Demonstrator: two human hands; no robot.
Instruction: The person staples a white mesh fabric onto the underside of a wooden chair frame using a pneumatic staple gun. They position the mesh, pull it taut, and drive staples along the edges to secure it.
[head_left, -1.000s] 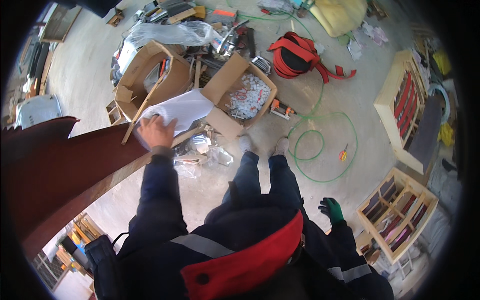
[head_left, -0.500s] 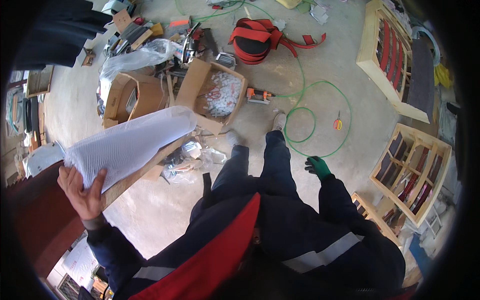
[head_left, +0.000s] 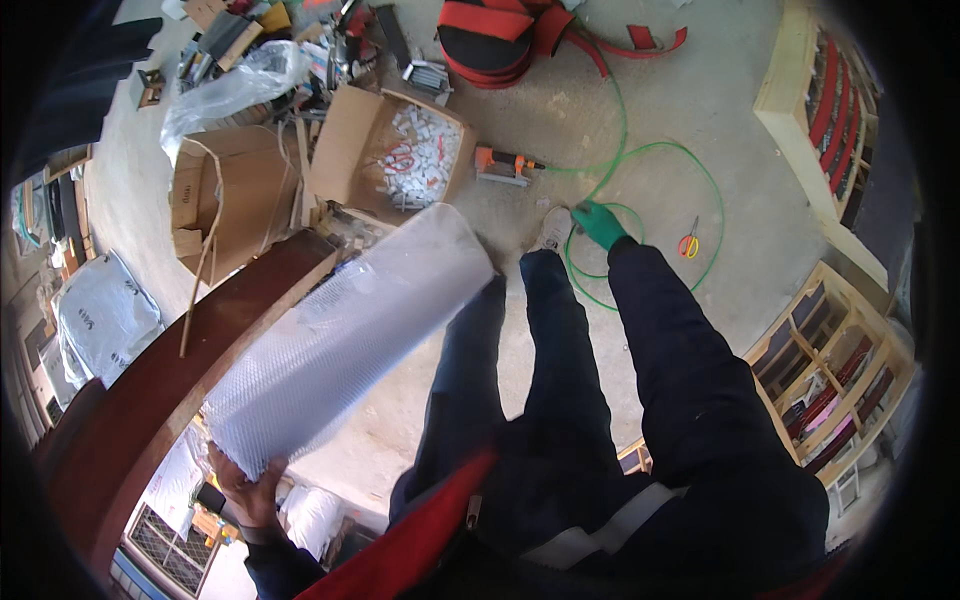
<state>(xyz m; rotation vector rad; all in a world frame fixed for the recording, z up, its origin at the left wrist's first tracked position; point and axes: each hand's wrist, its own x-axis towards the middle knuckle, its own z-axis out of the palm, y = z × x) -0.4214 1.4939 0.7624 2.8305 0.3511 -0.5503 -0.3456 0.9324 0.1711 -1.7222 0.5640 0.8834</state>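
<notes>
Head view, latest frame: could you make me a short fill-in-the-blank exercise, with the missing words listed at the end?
The bare hand gripping the translucent, textured plastic roll is the person's ____ one.
The right hand wears a ____ glove.
In the picture, the orange-and-black handheld tool lies to the ____ of the open brown cardboard box holding small white pieces.

Missing words: left; green; right.

A thick roll of clear, whitish bubble wrap (head_left: 345, 345), glossy and finely dimpled, wound into a fat cylinder; I see it slanting forward and rightward alongside the dark red panel (head_left: 222, 333), its near end gripped by the bare left hand (head_left: 248, 492)
</notes>
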